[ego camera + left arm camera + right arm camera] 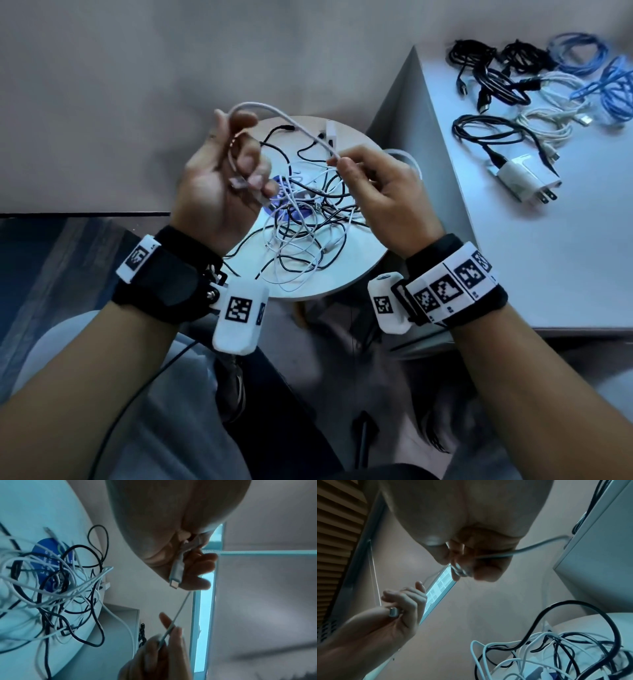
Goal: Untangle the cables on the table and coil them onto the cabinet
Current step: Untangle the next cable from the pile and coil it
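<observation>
A white cable (284, 118) arcs between my two hands above the round table (349, 277). My left hand (233, 161) holds its plug end (175, 574) with fingers curled round it, palm up. My right hand (346, 164) pinches the same cable (178, 612) further along between thumb and fingers. Below the hands a tangle of black and white cables (308, 219) lies on the table over a blue round label (46, 555). In the right wrist view the cable (539, 545) runs off from my right fingers toward the cabinet side.
The white cabinet (548, 260) stands at the right. On its top lie coiled black cables (493, 75), blue cables (603, 78), white cables (548, 116) and a white charger plug (524, 178). My legs are below the table edge.
</observation>
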Action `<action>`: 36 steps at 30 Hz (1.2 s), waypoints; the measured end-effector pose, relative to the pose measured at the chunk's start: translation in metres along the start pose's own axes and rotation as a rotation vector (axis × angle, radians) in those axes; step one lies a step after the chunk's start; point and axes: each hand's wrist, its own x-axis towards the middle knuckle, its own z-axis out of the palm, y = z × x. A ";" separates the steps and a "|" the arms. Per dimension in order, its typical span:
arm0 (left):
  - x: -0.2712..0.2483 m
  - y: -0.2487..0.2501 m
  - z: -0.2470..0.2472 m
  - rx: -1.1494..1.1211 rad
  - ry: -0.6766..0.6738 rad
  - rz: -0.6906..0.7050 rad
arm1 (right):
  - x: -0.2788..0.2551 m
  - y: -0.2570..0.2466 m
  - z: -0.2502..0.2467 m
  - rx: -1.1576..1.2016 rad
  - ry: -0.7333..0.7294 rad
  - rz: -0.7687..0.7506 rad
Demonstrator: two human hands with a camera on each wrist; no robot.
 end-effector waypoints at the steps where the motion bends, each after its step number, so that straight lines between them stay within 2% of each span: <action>1: 0.000 0.002 -0.002 -0.023 -0.007 -0.006 | 0.001 0.001 0.001 -0.004 0.000 0.021; 4: -0.003 -0.001 -0.005 0.010 -0.036 -0.038 | -0.003 0.002 0.008 -0.106 -0.099 0.049; 9: -0.002 -0.002 -0.004 0.104 -0.021 0.001 | -0.018 -0.007 0.016 -0.448 -0.541 0.037; 11: 0.000 -0.001 -0.008 0.229 0.034 0.053 | -0.018 -0.015 0.014 -0.478 -0.630 0.062; 12: 0.001 -0.002 -0.010 0.340 0.059 0.076 | -0.017 -0.018 0.012 -0.453 -0.630 0.065; 14: -0.001 -0.006 -0.009 0.618 0.069 0.081 | -0.015 -0.023 0.007 -0.354 -0.542 0.052; 17: -0.006 -0.013 -0.003 0.845 -0.081 -0.082 | -0.008 -0.023 0.001 -0.229 -0.295 -0.023; 19: -0.007 -0.016 -0.002 0.800 -0.182 -0.186 | -0.005 -0.022 -0.001 -0.200 -0.167 -0.054; 22: -0.009 -0.020 0.000 0.547 -0.242 -0.320 | -0.003 -0.016 0.000 -0.190 -0.065 -0.061; 25: -0.011 -0.023 0.007 0.320 -0.219 -0.409 | -0.004 -0.016 0.002 -0.123 -0.103 0.015; 28: -0.011 -0.024 0.007 0.197 -0.189 -0.443 | -0.005 -0.020 0.006 -0.022 -0.114 0.054; 32: -0.011 -0.023 0.008 0.152 -0.206 -0.493 | -0.005 -0.019 0.013 0.144 -0.135 0.107; 36: -0.012 -0.024 0.010 0.160 -0.164 -0.466 | -0.004 -0.017 0.012 0.256 -0.163 0.156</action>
